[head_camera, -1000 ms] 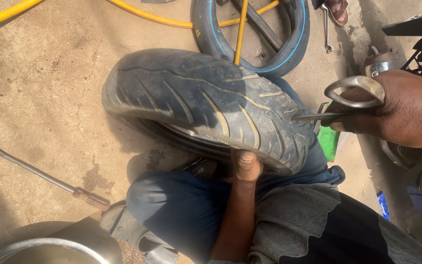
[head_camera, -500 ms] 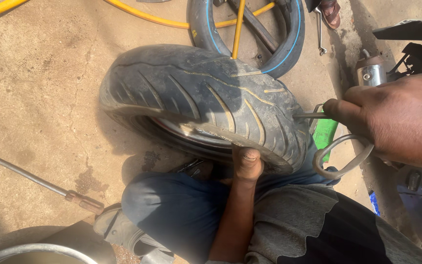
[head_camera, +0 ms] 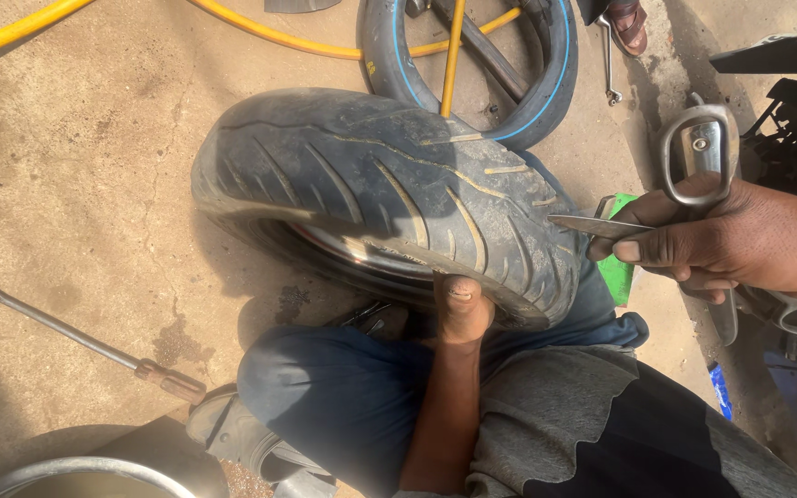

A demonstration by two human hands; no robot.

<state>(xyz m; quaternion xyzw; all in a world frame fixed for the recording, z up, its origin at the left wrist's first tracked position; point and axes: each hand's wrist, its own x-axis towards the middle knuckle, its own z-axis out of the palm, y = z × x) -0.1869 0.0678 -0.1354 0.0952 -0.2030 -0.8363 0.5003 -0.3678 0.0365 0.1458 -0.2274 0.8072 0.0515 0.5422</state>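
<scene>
The worn black rubber tyre (head_camera: pixel 389 194) lies lengthwise left of the right hand (head_camera: pixel 740 244), which grips steel scissors (head_camera: pixel 694 175), blade tip pointing at its tread. The left hand (head_camera: pixel 461 309) is nearer, clasping the tyre's near sidewall.

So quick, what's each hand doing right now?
Left hand: closed on the tyre's lower edge, thumb on top.
Right hand: closed on metal scissors, blade tip at the tyre.

We see the tyre (head_camera: pixel 389 198) resting on our knee (head_camera: pixel 343 387); the tyre lever (head_camera: pixel 80 337) lies left, the second tyre (head_camera: pixel 560 83) behind, the scissors (head_camera: pixel 694 175) right.
</scene>
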